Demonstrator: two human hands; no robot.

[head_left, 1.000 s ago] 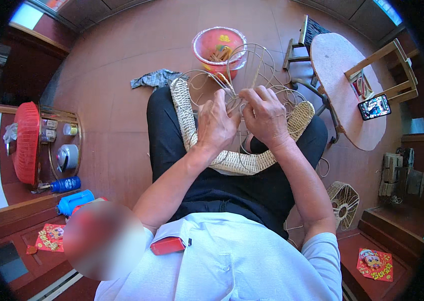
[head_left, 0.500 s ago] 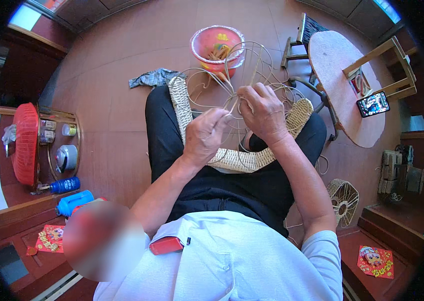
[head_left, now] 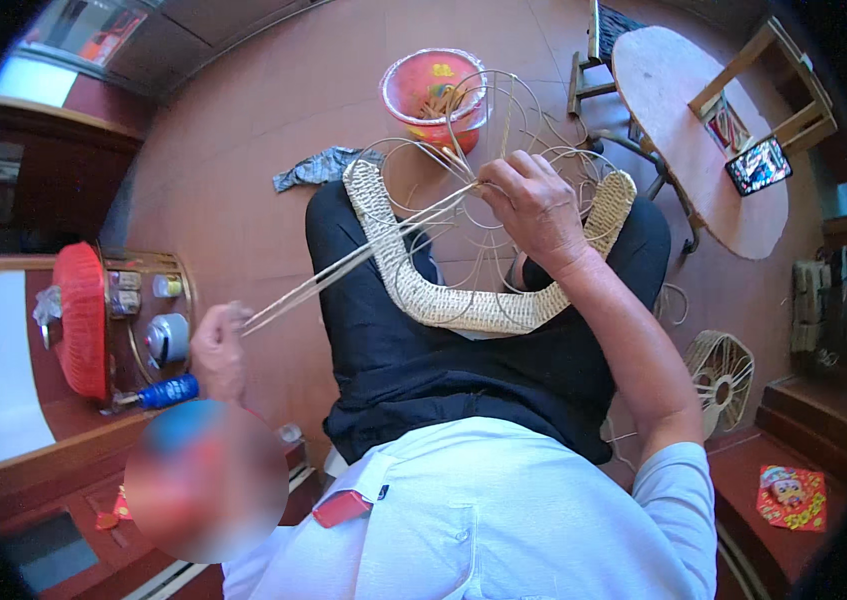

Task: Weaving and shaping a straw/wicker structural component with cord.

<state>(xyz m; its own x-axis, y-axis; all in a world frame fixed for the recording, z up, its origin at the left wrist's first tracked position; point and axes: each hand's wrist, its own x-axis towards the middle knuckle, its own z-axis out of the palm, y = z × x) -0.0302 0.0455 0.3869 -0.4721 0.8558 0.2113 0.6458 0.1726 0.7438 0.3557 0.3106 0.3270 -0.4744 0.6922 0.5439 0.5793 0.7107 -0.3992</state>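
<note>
A U-shaped woven piece (head_left: 463,310), pale and braided, lies across my lap with its two arms pointing away from me. Above it spreads an open frame of thin curved rods (head_left: 513,95), looped like petals. My right hand (head_left: 540,215) pinches the frame where its rods meet. From there, several long pale cane strands (head_left: 353,260) run taut to the lower left. Their far ends are in my left hand (head_left: 221,350), which is closed and slightly blurred, well out to the left of my thigh.
A red plastic-lined bucket (head_left: 418,85) with sticks stands ahead. An oval table (head_left: 668,120) with a phone (head_left: 758,165) is at right, a round rod frame (head_left: 718,380) on the floor nearer me. Left are a red mesh cover (head_left: 80,320), a kettle (head_left: 167,338) and a blue bottle (head_left: 168,391).
My left hand has swung from beside the right hand far out to the lower left, drawing the strands tight. My right hand stays at the frame's joint.
</note>
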